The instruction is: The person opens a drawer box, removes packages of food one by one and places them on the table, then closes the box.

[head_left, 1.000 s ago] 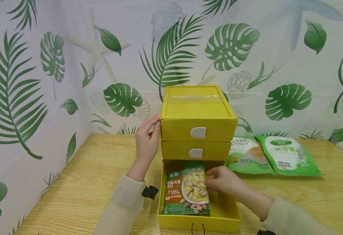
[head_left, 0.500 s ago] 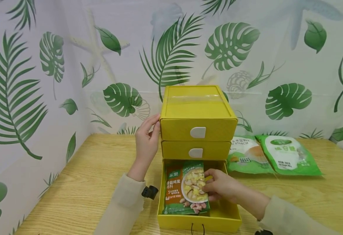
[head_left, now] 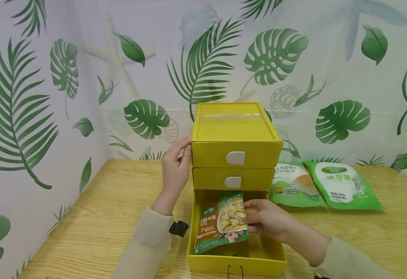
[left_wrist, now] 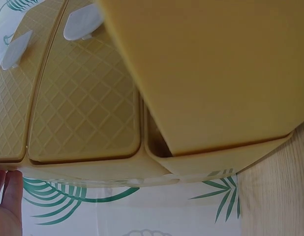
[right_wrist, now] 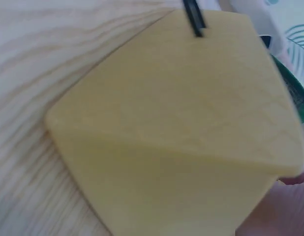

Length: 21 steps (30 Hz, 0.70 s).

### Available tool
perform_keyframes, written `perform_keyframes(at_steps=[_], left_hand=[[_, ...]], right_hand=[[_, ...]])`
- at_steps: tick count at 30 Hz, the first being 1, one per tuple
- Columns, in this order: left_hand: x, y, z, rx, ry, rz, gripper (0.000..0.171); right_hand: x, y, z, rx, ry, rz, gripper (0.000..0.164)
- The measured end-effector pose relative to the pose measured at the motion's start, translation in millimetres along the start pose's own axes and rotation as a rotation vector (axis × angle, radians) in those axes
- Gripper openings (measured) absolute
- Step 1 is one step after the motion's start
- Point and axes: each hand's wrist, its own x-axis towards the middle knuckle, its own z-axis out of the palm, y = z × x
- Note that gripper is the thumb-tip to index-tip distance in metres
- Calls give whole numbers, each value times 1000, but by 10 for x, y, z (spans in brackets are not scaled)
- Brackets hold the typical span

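A yellow three-drawer storage box [head_left: 236,128] stands on the wooden table, its bottom drawer [head_left: 238,266] pulled out. My left hand [head_left: 176,170] touches the box's upper left side with fingers extended; its fingertips also appear at the left edge of the left wrist view. Inside the open drawer, a green and orange soup-mix packet [head_left: 208,228] is tilted, its right side raised. The fingers of my right hand [head_left: 274,220] pinch that right edge. In the right wrist view the drawer front [right_wrist: 191,108] covers most of the scene, and only a green strip of the packet [right_wrist: 295,93] shows.
Behind the right arm lie two green and white food bags, a starch bag [head_left: 295,186] and another bag [head_left: 342,186]. The upper two drawers are closed and have white tabs [head_left: 235,157]. A leaf-patterned cloth [head_left: 147,69] hangs behind the table [head_left: 102,217].
My right hand has reached from beside the packet to grip its right edge. The packet, flat before, has turned and tilted upward. My left hand has stayed at the box.
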Motion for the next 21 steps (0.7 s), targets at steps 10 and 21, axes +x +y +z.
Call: perform_keyframes(at_steps=[10,21], left_hand=[[27,300,-18,6,-9,-24,21],[22,305,-29,8,-16,-35,21]], right_hand=[[-234,-99,-100,132,-67,-15,66],[-450,4,-426,292,-183,-149,53]])
